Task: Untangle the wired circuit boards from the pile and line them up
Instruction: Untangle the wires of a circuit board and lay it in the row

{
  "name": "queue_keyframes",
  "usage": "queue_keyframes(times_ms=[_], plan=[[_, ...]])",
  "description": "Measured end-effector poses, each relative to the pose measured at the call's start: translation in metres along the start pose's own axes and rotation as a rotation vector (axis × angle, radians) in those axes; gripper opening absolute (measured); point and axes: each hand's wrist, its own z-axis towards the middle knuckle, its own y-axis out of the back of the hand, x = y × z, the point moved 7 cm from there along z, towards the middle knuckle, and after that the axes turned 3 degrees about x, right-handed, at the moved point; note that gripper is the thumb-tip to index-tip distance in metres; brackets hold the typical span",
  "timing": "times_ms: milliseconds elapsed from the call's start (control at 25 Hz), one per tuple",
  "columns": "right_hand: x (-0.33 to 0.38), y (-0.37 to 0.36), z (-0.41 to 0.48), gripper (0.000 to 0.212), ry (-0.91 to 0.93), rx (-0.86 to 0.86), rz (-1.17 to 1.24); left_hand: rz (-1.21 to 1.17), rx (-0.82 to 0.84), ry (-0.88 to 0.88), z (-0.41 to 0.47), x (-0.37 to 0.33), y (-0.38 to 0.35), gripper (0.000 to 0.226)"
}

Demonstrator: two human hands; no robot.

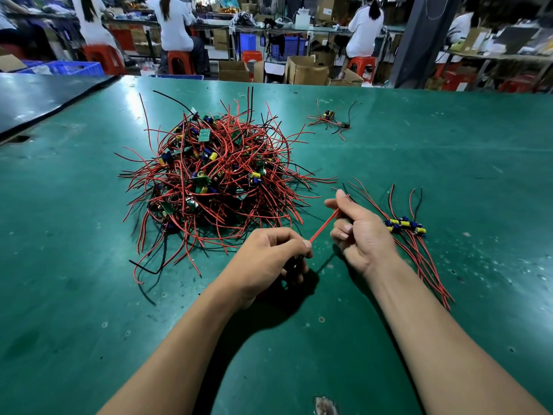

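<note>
Both hands are at work on one piece, held apart above the table (449,163). The left hand (269,259) is curled, with thumb and forefinger pinching one end of a red wire (324,224). A dark item sits inside its fingers, most likely the board itself, but it is largely hidden. The right hand (359,232) pinches the same wire near its far end, so the wire runs taut and straight between the two hands.

The pile (215,175) lies ahead of the left hand, a dense knot of red and black leads with small green boards caught in it. The lined-up row (405,226) lies just beside the right hand on its outer side, boards side by side and leads trailing both ways. A stray cluster (332,119) sits well beyond the right hand.

Handling judgement: each piece looks light. The leads appear thin and pliable, holding a bend and prone to snag their neighbours. The soldered joints and upright parts on the boards are the likely weak points. The sound hold is on the board edge, with each lead drawn out along its length rather than yanked.

The surface is a green mat, scuffed and slightly glossy, and it should let wires slide. The room behind is a workshop with seated people (175,23) at benches, red stools (181,62), cardboard boxes (308,70) and blue crates (74,68).
</note>
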Motion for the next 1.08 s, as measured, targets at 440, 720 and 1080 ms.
queue_keyframes(times_ms=[440, 720, 1080], plan=[[0.009, 0.004, -0.005, 0.052, 0.111, -0.002, -0.109, -0.182, -0.062, 0.053, -0.001, 0.003, 0.005, 0.028], [0.005, 0.007, -0.004, 0.026, 0.093, 0.001, -0.268, -0.350, -0.059, 0.110, 0.000, 0.005, 0.007, 0.033], [0.003, -0.031, -0.033, 0.009, 0.432, 0.301, -0.992, -0.405, -0.011, -0.148, -0.002, -0.014, 0.016, 0.040]])
